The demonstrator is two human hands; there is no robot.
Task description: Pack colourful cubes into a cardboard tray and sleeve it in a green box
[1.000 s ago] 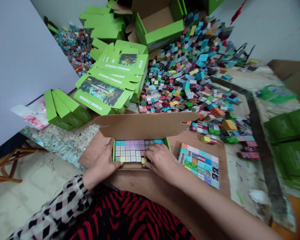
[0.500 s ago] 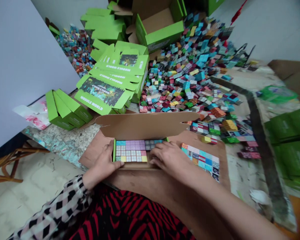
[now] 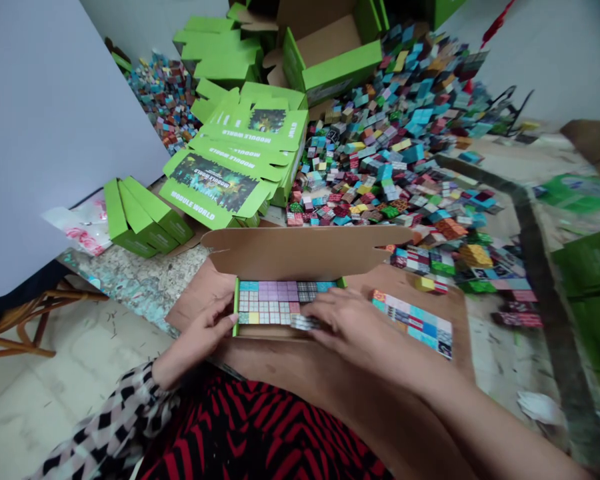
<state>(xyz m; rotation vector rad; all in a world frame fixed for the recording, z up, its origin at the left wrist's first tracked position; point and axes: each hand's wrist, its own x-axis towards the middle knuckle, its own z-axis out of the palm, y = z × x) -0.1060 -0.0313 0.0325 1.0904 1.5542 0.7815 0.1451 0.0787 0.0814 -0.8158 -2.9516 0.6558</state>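
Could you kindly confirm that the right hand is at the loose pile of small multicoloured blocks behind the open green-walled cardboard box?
Not quite: the head view shows the right hand at the patterned blocks inside that box, not the pile.

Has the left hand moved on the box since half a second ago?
Yes, to the left. Against the open box, the left hand has shifted outward: its thumb, earlier reaching inside past the left wall, now ends about at that wall.

Your left sleeve [image 3: 125, 407]: loose, black-and-pale diamond check, gathered cuff [image 3: 156, 385]. Your right forearm [image 3: 460, 403]: bare. Your lap garment [image 3: 265, 433]: black with jagged red stripes.
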